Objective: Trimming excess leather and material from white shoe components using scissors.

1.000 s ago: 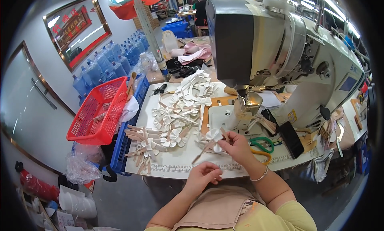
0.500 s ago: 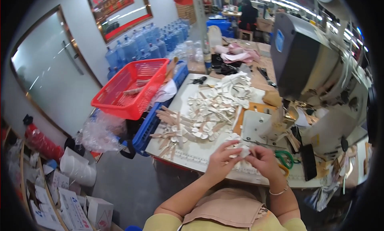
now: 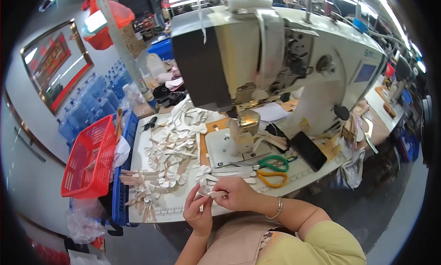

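Over the front edge of the table, my left hand (image 3: 198,212) and my right hand (image 3: 239,194) work close together. The fingers of both are pinched on a small white fabric piece (image 3: 218,194), a narrow strip with a rounded end. Part of it is hidden by my fingertips. Just beyond them lie several more white strips (image 3: 232,174). A large loose heap of white and beige cut pieces (image 3: 167,145) spreads over the table's left half. To the right of my hands are green-handled scissors (image 3: 274,163) and an orange-handled tool (image 3: 273,178).
A big sewing machine (image 3: 317,104) stands over the table's right side, its head above the metal plate (image 3: 220,148). A black phone (image 3: 308,150) lies by its base. Left of the table are a red basket (image 3: 89,161) and a blue crate (image 3: 120,191).
My view has turned to the right, so the machine now fills the upper middle and the baskets sit farther left. My hands stay together, still pinching a white piece.
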Action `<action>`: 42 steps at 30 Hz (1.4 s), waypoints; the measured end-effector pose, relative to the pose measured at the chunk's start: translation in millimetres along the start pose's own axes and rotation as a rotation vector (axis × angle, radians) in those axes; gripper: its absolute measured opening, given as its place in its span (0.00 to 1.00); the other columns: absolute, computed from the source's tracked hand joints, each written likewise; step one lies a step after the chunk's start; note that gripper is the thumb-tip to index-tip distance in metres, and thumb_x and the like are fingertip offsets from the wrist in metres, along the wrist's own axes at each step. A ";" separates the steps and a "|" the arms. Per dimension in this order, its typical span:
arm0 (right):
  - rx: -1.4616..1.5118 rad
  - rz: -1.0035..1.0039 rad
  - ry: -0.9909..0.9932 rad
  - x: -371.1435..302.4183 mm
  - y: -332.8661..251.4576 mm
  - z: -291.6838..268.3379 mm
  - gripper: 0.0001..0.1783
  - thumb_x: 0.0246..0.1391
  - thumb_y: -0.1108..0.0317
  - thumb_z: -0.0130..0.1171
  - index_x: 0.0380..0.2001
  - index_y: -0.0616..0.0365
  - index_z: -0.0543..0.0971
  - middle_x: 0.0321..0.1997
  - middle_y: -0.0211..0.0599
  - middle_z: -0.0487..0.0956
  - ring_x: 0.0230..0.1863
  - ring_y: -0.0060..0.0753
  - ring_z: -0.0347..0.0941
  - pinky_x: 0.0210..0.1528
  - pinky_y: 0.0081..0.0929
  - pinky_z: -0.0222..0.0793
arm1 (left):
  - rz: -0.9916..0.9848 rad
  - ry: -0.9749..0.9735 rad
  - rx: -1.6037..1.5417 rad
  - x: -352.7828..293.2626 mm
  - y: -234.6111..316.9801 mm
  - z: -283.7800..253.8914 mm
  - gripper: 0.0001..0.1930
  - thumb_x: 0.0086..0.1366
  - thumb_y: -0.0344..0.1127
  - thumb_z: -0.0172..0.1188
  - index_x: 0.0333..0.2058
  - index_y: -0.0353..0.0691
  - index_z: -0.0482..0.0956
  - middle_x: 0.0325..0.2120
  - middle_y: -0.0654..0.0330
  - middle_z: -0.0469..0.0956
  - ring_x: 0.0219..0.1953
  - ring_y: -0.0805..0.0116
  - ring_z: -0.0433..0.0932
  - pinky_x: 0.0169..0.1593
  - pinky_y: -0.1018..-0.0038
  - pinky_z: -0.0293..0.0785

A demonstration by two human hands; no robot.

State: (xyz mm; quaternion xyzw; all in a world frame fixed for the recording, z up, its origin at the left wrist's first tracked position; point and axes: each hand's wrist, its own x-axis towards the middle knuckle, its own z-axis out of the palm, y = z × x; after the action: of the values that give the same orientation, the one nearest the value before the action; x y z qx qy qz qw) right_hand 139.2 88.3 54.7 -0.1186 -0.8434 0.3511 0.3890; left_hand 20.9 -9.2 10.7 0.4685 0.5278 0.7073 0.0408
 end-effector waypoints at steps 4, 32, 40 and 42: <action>-0.032 0.083 0.026 -8.3 2.4 -2.8 0.09 0.37 0.72 0.61 0.28 0.58 0.77 0.22 0.37 0.72 0.23 0.39 0.70 0.25 0.30 0.66 | -0.252 -0.154 -0.093 2.0 8.2 1.4 0.08 0.53 0.16 0.58 0.33 0.30 0.74 0.52 0.46 0.70 0.33 0.75 0.77 0.31 0.82 0.71; -0.245 -0.130 -0.092 12.1 -13.3 -12.2 0.07 0.40 0.71 0.65 0.26 0.55 0.78 0.25 0.32 0.74 0.28 0.37 0.67 0.29 0.29 0.66 | -0.931 -0.022 -0.735 16.0 11.6 -13.2 0.05 0.62 0.29 0.56 0.27 0.38 0.71 0.44 0.50 0.75 0.26 0.78 0.70 0.29 0.82 0.65; -0.040 -0.128 -0.168 10.1 -0.9 -9.6 0.13 0.41 0.74 0.63 0.34 0.56 0.76 0.28 0.34 0.75 0.31 0.38 0.70 0.34 0.33 0.68 | -0.918 0.021 -0.749 15.4 7.3 -12.5 0.04 0.60 0.26 0.57 0.29 0.38 0.70 0.41 0.51 0.75 0.33 0.72 0.75 0.36 0.78 0.74; -0.097 -0.151 -0.168 9.8 -5.7 -8.7 0.14 0.43 0.75 0.60 0.37 0.57 0.75 0.29 0.34 0.75 0.31 0.38 0.71 0.35 0.31 0.68 | -0.914 0.032 -0.719 13.4 8.0 -12.6 0.04 0.60 0.26 0.57 0.30 0.37 0.70 0.42 0.51 0.75 0.34 0.71 0.76 0.37 0.77 0.75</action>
State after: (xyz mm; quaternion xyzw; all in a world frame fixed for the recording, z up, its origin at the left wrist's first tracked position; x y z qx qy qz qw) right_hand 139.6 93.2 68.1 -0.0438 -0.8955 0.2883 0.3361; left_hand 8.0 -14.2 25.3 0.1390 0.4039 0.7596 0.4905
